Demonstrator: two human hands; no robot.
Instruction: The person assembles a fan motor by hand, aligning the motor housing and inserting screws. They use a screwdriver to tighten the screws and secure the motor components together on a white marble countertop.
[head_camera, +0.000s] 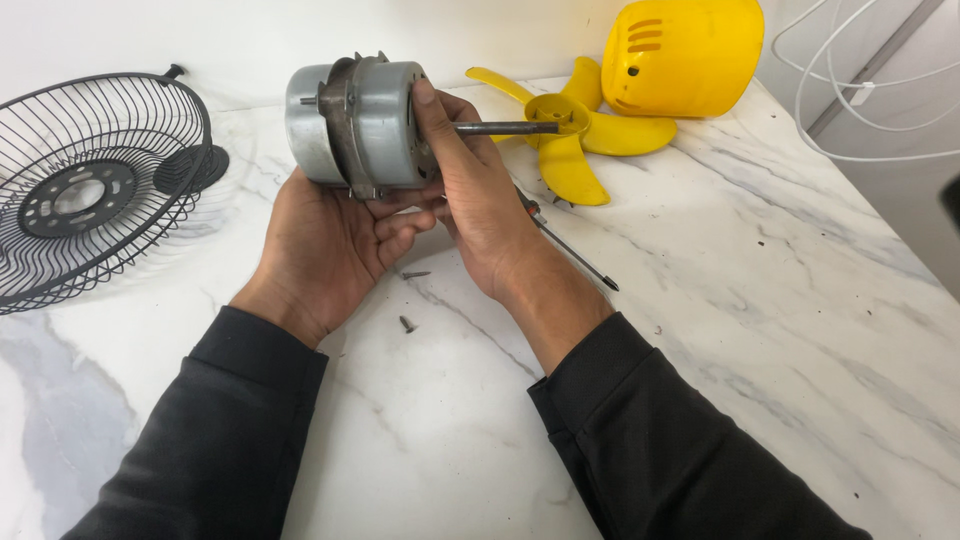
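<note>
Head view: both hands hold the motor (360, 125) above the table (760, 320), left hand (325, 240) cupping beneath, right hand (480, 195) apparently gripping its shaft end.

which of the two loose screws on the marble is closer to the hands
The upper screw, lying just below the left hand's fingers. The other screw sits lower on the marble top, nearer the sleeves.

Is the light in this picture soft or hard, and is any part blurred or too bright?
Head view: soft, even light; the left hand and right hand holding the grey metal fan motor cast only faint shadows on the white marble table. The wall at the top is almost washed out, the yellow plastic fan blade stays sharp, and the black wire fan guard bends slightly near the edge.
</note>
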